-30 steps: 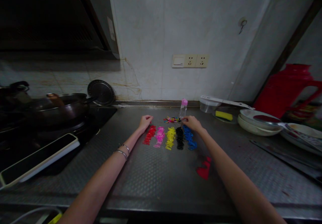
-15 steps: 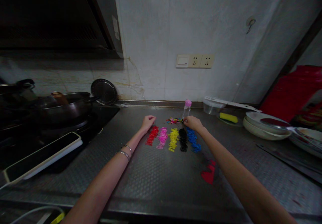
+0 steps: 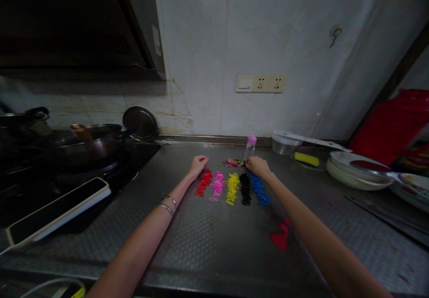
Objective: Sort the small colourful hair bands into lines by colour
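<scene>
Small rubber bands lie sorted by colour in rows: red ones [image 3: 203, 183], pink ones [image 3: 217, 185], yellow ones [image 3: 232, 188], black ones [image 3: 245, 189] and blue ones [image 3: 260, 191]. Behind the rows is a small mixed-colour pile of bands [image 3: 233, 162]. My left hand [image 3: 197, 165], closed in a pinch, rests just behind the red row. At the pile's right edge, my right hand [image 3: 258, 165] is closed with its fingertips down. What either pinch holds is too small to make out. A clear bottle with a pink cap [image 3: 251, 140] stands behind my right hand.
A red heart-shaped piece [image 3: 280, 235] lies near my right forearm. At left are a phone-like device [image 3: 60, 211] and a pan [image 3: 87, 144] on the stove. A yellow sponge [image 3: 306, 159], a plastic tub [image 3: 284, 145] and stacked bowls [image 3: 355, 177] stand right.
The view has tilted slightly, so everything sits a little lower. My right fingertips have shifted slightly at the pile's edge; my left hand keeps its place and pinch.
</scene>
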Demonstrator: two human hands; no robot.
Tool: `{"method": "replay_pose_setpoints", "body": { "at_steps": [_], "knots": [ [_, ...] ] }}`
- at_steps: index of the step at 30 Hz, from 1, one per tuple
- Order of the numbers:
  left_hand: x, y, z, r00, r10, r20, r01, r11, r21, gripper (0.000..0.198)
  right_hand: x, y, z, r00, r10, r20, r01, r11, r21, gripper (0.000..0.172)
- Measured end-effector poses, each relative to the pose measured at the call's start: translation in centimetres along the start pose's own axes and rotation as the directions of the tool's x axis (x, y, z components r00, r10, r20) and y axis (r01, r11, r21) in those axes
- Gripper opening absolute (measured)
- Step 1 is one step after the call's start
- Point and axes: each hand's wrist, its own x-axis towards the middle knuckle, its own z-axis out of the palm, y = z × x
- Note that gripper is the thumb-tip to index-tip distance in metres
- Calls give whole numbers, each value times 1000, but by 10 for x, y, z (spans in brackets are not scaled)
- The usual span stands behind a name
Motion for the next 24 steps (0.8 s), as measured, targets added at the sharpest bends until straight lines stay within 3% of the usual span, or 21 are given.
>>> {"method": "replay_pose_setpoints", "body": {
  "at_steps": [10,24],
  "knots": [
    [2,-4,0,999,27,-16,-28,999,-43,26,-16,10,-7,999,-40,-23,40,999,24,26],
    [0,0,0,1000,10,-14,-11,999,-43,25,-44,12,-16,967,-246,-72,256,944,210,20]
  ]
}}
